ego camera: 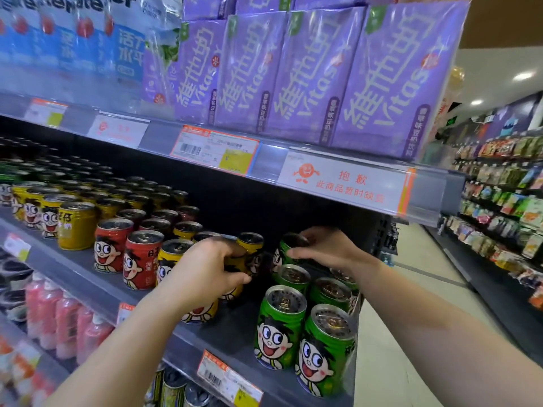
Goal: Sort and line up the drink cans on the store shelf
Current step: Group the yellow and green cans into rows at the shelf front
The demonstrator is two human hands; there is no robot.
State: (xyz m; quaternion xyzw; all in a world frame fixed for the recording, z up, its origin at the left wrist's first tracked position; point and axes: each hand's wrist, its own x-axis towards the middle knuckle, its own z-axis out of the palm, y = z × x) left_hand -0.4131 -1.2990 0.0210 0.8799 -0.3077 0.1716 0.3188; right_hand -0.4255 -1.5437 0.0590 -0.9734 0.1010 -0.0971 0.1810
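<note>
The left hand [210, 267] is curling round a yellow can [246, 254] in the middle of the shelf, fingers wrapping its side and thumb tucking low, while the right hand [321, 248] is closing over the top of a green can [283, 254] at the back of the green rows, fingertips pinching its rim. Both forearms are reaching up and in from below, wrists bending slightly downward, the two hands working just beside each other under the upper shelf's edge.

It looks like the sorting step is underway: the yellow can is standing at the border where yellow meets green, and each hand seems to be nudging its can into its own colour's column. Next, I'd judge, each can wants sliding straight back or sideways without tipping its neighbours, faces turning forward.

Outward, the front green cans [280, 327] are standing in neat pairs near the shelf [235, 333] lip, red cans [141, 262] are lining up to the left, and purple cartons [308, 74] are sitting overhead
</note>
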